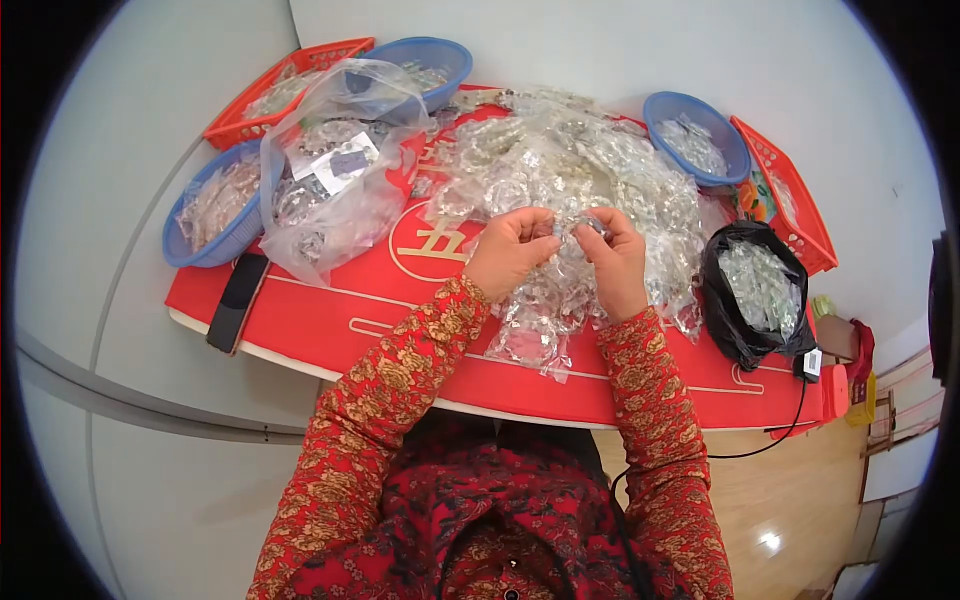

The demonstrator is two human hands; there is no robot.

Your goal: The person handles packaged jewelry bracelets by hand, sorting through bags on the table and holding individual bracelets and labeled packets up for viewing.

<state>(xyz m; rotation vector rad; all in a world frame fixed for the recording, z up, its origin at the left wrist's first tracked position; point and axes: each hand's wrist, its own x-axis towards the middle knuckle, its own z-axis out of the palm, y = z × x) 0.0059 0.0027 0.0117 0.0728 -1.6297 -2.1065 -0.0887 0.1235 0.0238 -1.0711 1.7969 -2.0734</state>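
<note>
Both hands meet over a large pile of small clear plastic bags with shiny, silvery contents. My left hand pinches one edge of a small clear plastic bag between thumb and fingers. On its other side my right hand grips the same bag, also in a pinch. What is inside this bag is too small to make out. More of the bags lie below the hands, spilling toward the table's front edge.
On the red-covered table a big open clear bag, a blue basket and a dark phone stand left. Behind are a red basket and blue basket. Right: blue basket, red basket, black bag.
</note>
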